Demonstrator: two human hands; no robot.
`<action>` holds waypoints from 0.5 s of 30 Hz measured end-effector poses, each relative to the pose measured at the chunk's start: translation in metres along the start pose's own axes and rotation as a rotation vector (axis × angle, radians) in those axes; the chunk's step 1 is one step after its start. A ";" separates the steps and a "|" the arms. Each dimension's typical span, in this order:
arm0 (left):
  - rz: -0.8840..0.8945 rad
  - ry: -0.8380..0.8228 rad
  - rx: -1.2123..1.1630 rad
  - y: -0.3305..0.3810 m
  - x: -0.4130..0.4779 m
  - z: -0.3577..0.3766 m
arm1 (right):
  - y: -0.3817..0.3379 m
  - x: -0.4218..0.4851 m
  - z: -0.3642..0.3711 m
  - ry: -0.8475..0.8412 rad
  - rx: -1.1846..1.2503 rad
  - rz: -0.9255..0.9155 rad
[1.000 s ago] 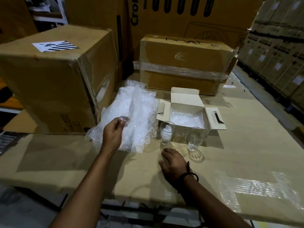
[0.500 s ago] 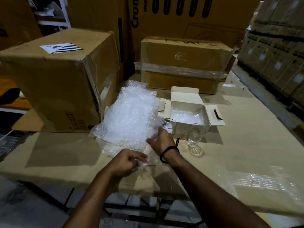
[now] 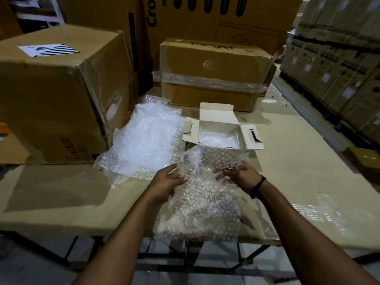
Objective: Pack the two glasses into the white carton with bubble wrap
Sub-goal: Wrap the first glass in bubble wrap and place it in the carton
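I hold a sheet of bubble wrap (image 3: 202, 198) up above the table's near edge. My left hand (image 3: 167, 182) grips its left side and my right hand (image 3: 239, 175) grips its right side, fingers curled into the plastic. The sheet hides the two glasses; only a faint rim (image 3: 195, 144) shows through its top edge. Just behind stands the white carton (image 3: 218, 124), flaps open, with bubble wrap lying inside. A larger pile of bubble wrap (image 3: 146, 138) lies left of the carton.
A big brown box (image 3: 61, 95) stands at the left on the table (image 3: 298, 177). A taped brown box (image 3: 213, 73) sits behind the carton. Stacked cartons (image 3: 339, 58) line the right side. A small box (image 3: 364, 161) sits at the table's right edge.
Both hands have lifted a separate sheet of bubble wrap off the pile and spread it in front of the glasses, which are now covered from view.
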State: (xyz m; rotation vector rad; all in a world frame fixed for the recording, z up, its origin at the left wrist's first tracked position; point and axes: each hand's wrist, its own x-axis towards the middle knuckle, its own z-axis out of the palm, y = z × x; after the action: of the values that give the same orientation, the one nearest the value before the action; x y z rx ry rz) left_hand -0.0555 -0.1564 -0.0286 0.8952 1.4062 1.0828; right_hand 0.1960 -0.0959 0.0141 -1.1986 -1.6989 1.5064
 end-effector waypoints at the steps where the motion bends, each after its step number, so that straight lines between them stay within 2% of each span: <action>1: -0.034 0.017 -0.005 0.002 0.002 0.005 | 0.001 -0.001 -0.005 -0.003 -0.033 0.010; 4: -0.144 0.020 0.013 0.013 0.000 0.010 | 0.004 -0.004 -0.013 -0.007 -0.085 0.020; 7: -0.140 -0.046 0.081 0.016 -0.004 0.015 | 0.012 -0.008 -0.023 -0.002 -0.094 0.019; 10: -0.034 0.129 0.076 0.015 -0.005 0.024 | 0.015 -0.009 -0.033 0.044 -0.064 -0.034; 12: 0.065 0.271 0.152 0.016 -0.004 0.031 | 0.008 -0.011 -0.037 0.079 -0.152 -0.150; 15: 0.196 0.372 0.362 0.010 -0.001 0.035 | 0.003 -0.016 -0.045 -0.077 -0.186 -0.366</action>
State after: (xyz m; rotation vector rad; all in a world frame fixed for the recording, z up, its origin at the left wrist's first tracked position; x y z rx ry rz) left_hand -0.0209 -0.1495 -0.0184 1.1492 1.8955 1.2062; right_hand 0.2431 -0.0897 0.0224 -0.8641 -2.0169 1.2060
